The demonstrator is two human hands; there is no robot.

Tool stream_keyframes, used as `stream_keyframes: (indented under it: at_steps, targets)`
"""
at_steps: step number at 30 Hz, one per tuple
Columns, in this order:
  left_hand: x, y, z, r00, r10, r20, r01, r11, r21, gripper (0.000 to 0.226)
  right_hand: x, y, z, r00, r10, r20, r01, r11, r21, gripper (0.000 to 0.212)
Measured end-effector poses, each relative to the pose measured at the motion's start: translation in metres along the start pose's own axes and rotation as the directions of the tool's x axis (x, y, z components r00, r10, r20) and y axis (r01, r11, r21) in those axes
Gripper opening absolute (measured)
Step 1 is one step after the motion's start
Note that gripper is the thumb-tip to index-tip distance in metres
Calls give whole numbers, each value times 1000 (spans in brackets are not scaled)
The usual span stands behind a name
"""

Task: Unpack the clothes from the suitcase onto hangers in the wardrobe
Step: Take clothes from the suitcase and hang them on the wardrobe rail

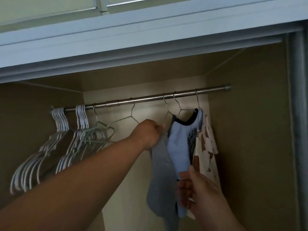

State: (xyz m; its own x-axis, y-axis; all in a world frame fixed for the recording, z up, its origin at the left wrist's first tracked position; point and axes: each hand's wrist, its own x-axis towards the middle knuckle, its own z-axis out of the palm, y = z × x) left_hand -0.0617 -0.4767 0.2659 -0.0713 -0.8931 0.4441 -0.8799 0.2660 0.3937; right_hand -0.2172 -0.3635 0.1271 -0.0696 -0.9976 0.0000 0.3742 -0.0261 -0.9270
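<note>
The grey top (pixel 160 172) is hanging from the rail (pixel 150 97), beside a blue shirt (pixel 179 144). I am pinching its shoulder in my left hand (pixel 150 134) while my right hand (pixel 193 190) is gripping the hems. I should be evening the shoulders so the top sits level.

Very little lettering is showing here, and none of it is reading clearly. The light blue shirt (pixel 180 147) hanging from the rail is carrying a dark script print on its front, just beside the cream shirt; the first strokes are looking like "Feel", but the fabric is folding over and the rest is staying illegible. The cream shirt with brown patches (pixel 205 147) is showing a small brown mark near its lower edge that is resembling a letter "R". No labels, brands or numbers are appearing anywhere else.
</note>
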Motion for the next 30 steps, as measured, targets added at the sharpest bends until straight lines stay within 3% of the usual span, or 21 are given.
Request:
stream_keyframes:
  at_steps: [2,3,6,9,11,15,22,30]
  targets:
    - [-4,-10,-10,997,22,-67,-17,997,71,60,1,-5,-4,999,-35,-8,35,998,-53,50]
    - [-4,-19,-17,984,65,-168,-30,979,201,58,4,-7,-7,1000,10,-23,-11,999,-39,48]
    - [-7,-50,-48,878,210,-431,128,763,633,48,-4,-22,-9,991,137,6,-136,990,-29,42]
    - [-10,-73,-70,919,129,-372,228,596,770,60,-4,-21,-13,993,103,-51,-105,994,-41,43]
    - [-10,-86,-69,954,1,-299,240,594,768,52,-7,-11,-16,994,105,-42,-106,994,-33,45]
    - [-8,-100,-53,969,-160,-189,240,792,562,59,-12,-3,-18,984,158,-77,-158,987,8,46]
    - [-9,-114,-43,984,-90,-155,163,804,572,24,-22,0,-24,981,165,-98,-160,985,58,48]
    - [5,-82,-74,966,-96,-239,198,871,450,23,-42,5,-28,974,219,-53,-217,975,44,48]
